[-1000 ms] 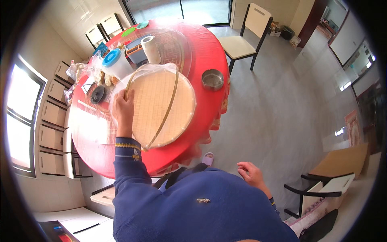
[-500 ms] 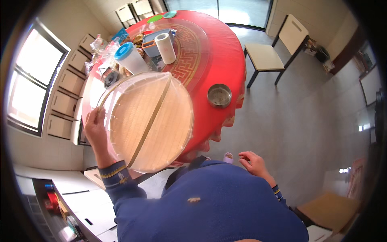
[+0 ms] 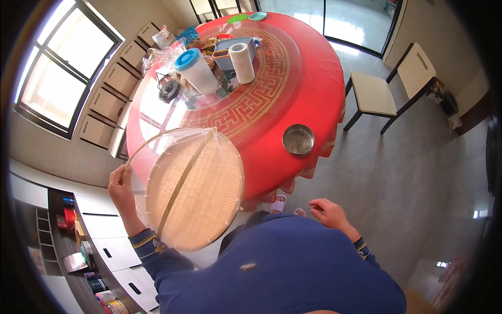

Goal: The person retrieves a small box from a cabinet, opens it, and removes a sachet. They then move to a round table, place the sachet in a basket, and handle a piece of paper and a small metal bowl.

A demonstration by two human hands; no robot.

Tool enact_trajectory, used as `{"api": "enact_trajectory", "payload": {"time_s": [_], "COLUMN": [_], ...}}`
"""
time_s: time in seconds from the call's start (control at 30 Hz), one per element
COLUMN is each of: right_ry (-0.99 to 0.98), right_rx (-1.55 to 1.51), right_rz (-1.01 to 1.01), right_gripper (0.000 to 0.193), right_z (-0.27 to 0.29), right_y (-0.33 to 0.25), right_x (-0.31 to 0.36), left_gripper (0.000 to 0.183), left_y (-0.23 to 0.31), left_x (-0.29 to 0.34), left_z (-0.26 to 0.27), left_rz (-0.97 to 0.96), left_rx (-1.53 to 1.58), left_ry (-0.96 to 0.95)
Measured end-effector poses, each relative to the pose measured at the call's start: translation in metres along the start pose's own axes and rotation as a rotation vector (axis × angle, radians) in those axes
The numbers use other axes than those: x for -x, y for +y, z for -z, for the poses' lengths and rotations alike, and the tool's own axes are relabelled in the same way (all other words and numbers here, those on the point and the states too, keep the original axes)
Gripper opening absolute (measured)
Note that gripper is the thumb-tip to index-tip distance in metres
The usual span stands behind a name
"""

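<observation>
My left hand [image 3: 122,183] is closed on the thin hoop at the left edge of a round woven bamboo tray [image 3: 209,193]. A flat strip runs across the tray's face, and thin see-through netting or film spans between hoop and tray. The tray hangs tilted in front of me, overlapping the near edge of a round table [image 3: 324,78] with a red cover. Low at my right side, my right hand [image 3: 330,213] is held with loosely bent fingers apart and nothing in them. A round metal bowl [image 3: 298,140] sits near the table's right edge.
On the table's glass turntable [image 3: 277,94] stand a blue-lidded plastic jug [image 3: 198,73], a paper roll [image 3: 241,64], a grey box [image 3: 230,48] and plastic bags. A chair [image 3: 372,94] stands right of the table. White cabinets [image 3: 112,235] line the left.
The view has swung left, so table and chair appear farther right. The tray in my left hand sits lower against the table, uncovering more of the turntable. My right hand stays by my side.
</observation>
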State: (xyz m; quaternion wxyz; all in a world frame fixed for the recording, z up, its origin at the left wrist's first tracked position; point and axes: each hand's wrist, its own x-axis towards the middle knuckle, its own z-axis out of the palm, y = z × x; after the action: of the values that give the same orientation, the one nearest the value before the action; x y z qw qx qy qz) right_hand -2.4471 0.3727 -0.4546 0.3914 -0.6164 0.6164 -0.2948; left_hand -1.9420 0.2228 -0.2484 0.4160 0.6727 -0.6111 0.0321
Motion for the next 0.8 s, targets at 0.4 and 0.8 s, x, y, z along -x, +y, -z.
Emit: {"api": "enact_trajectory", "payload": {"time_s": [0.4, 0.8], "right_ry": [0.038, 0.044], "right_rx": [0.02, 0.021], "right_rz": [-0.094, -0.106], "right_gripper": [0.022, 0.021], "right_z": [0.007, 0.004], "right_y": [-0.002, -0.005], "right_x": [-0.018, -0.049], "left_gripper": [0.02, 0.047], "left_y": [-0.063, -0.068], "left_x": [-0.091, -0.093], "left_z": [-0.108, -0.129], "left_rz": [-0.12, 0.033], "left_rx": [-0.016, -0.06], "left_ry": [0.09, 0.073]}}
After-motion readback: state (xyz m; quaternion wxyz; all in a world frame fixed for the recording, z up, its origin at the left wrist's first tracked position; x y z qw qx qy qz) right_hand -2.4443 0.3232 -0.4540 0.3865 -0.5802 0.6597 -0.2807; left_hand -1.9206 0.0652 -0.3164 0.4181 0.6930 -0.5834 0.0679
